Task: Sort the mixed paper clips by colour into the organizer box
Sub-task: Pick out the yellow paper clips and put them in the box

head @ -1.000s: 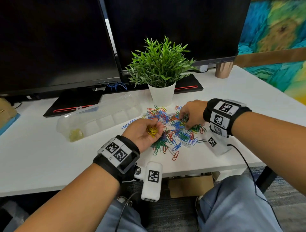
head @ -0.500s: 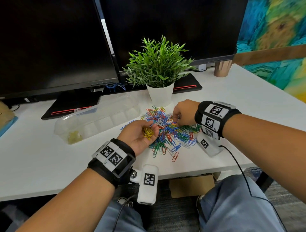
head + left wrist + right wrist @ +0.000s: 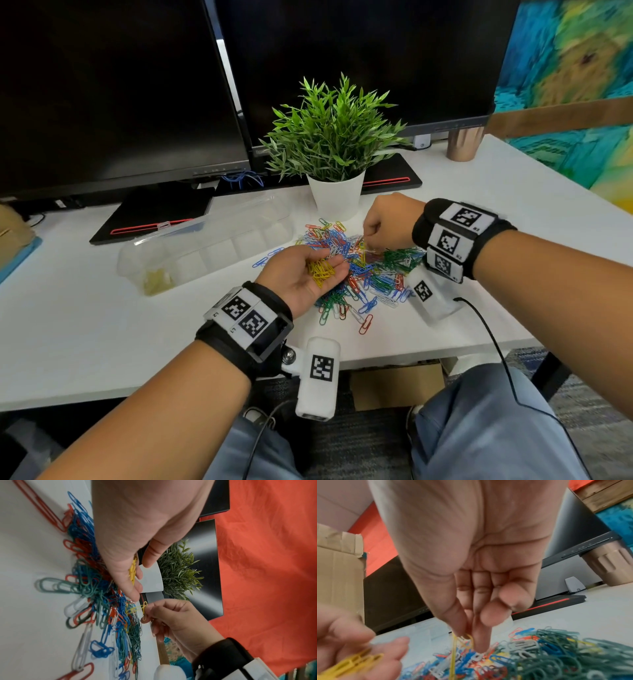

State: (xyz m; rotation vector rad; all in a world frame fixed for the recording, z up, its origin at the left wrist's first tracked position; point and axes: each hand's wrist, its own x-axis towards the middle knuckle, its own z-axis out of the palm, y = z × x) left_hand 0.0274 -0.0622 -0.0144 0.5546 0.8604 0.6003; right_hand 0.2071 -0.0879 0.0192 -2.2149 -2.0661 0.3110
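Note:
A heap of mixed coloured paper clips (image 3: 363, 274) lies on the white desk in front of the plant pot. My left hand (image 3: 301, 274) is palm up at the heap's left edge, its fingers half curled round a bunch of yellow paper clips (image 3: 321, 270), also seen in the left wrist view (image 3: 133, 572). My right hand (image 3: 380, 226) hovers over the heap's far side and pinches a yellow clip (image 3: 144, 609) between thumb and forefinger (image 3: 465, 638). The clear organizer box (image 3: 212, 250) lies to the left, with yellow clips (image 3: 157, 279) in its leftmost compartment.
A potted plant (image 3: 337, 198) stands just behind the heap. Two dark monitors on black bases (image 3: 161, 212) fill the back. A copper cup (image 3: 464, 144) stands at the back right and a cardboard box (image 3: 13, 236) at the far left. The desk's front edge is near my wrists.
My right hand has moved left from the green clips to the middle of the heap and lifted a little with a yellow clip. The left hand has stayed cupped with its yellow bunch.

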